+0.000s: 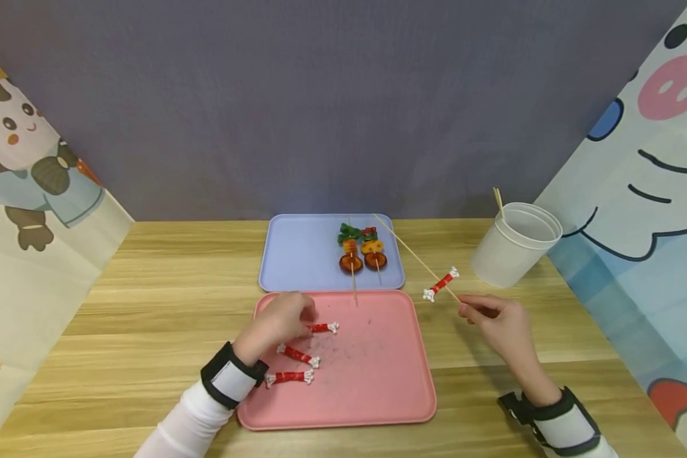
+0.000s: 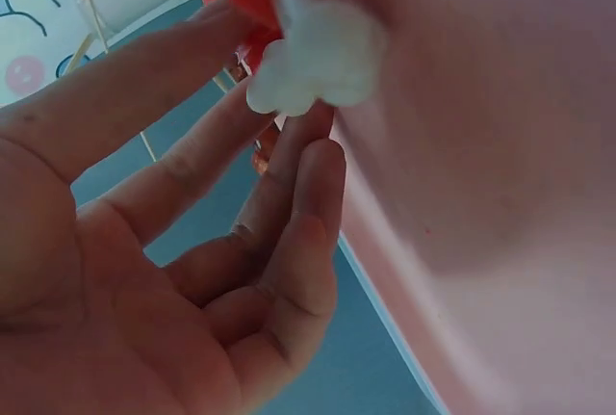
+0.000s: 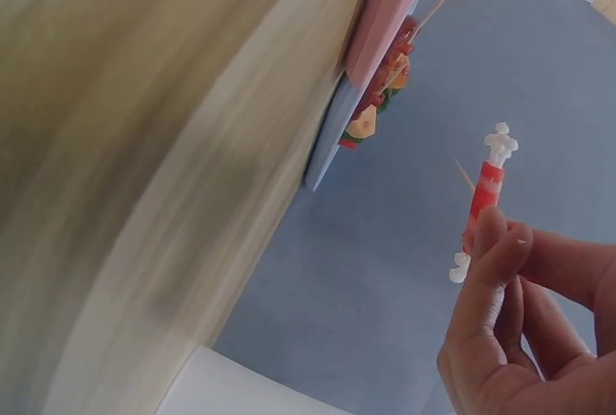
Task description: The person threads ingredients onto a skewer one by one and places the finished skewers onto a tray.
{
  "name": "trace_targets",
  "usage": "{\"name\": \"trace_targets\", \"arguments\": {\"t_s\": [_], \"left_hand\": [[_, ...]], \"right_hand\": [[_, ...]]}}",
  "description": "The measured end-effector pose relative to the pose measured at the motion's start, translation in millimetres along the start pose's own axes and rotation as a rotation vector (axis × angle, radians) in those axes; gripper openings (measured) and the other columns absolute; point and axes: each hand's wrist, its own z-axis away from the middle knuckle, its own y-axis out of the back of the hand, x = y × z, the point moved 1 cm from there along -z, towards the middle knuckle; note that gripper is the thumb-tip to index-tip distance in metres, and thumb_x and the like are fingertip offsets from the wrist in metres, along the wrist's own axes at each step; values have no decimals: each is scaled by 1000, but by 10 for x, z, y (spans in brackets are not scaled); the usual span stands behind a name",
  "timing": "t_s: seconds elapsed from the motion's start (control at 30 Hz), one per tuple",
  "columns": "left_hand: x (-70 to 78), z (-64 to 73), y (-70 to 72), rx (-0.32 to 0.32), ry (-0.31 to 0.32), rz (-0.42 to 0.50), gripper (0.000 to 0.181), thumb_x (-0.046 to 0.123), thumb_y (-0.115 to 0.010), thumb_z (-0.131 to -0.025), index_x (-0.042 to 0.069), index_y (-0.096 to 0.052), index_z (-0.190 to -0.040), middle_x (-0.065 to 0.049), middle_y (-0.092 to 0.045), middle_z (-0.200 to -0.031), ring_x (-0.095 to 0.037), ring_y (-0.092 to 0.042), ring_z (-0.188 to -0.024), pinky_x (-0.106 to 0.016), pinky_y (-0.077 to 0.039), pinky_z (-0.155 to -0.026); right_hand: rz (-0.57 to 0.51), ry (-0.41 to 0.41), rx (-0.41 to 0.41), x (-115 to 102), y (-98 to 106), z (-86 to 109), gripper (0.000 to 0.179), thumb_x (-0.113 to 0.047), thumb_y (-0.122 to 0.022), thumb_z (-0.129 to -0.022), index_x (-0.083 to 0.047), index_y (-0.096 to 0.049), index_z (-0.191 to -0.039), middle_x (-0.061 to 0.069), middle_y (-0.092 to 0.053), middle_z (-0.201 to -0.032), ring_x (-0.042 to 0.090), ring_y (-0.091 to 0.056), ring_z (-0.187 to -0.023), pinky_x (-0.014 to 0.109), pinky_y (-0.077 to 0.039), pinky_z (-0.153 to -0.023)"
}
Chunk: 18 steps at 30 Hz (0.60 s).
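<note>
My right hand (image 1: 500, 324) pinches a bamboo skewer (image 1: 409, 251) near its lower end, the stick slanting up and left. Threaded crosswise on it, close to the fingertips, is a toy bone (image 1: 441, 285) with a red middle and white knobbed ends. My left hand (image 1: 280, 320) is at the upper left of the pink tray (image 1: 378, 394), thumb and fingertips around another red-and-white toy bone (image 1: 323, 328). That bone's white end (image 2: 322, 54) shows large in the left wrist view. Two more such bones (image 1: 299, 356) (image 1: 289, 377) lie below the hand on the tray.
Behind the pink tray is a blue tray (image 1: 303, 254) with two loaded skewers (image 1: 351, 263) (image 1: 374, 259) of toy food, one stick reaching over the pink tray. A white bucket (image 1: 509, 248) with a few sticks stands at the back right. A grey partition (image 1: 332, 114) rises behind.
</note>
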Motion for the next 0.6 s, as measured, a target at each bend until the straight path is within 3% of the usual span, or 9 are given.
{"name": "trace_targets", "arguments": {"t_s": [0.23, 0.6], "left_hand": [[3, 1, -18, -1, 9, -39, 14, 1, -72, -66, 12, -64, -69, -1, -58, -68, -15, -49, -65, -30, -43, -56], [4, 3, -29, 17, 30, -24, 14, 0, -71, -67, 12, -64, -70, 0, -58, -68, -15, -49, -65, -30, -44, -55]], "right_hand": [[11, 6, 8, -27, 3, 15, 18, -15, -72, -78, -4, -74, -92, 12, -72, -75, 9, -64, -57, 15, -47, -46], [30, 11, 9, -18, -11, 14, 17, -15, -72, -78, -5, -74, -92, 10, -72, -74, 3, -62, -57, 15, -47, -47]]}}
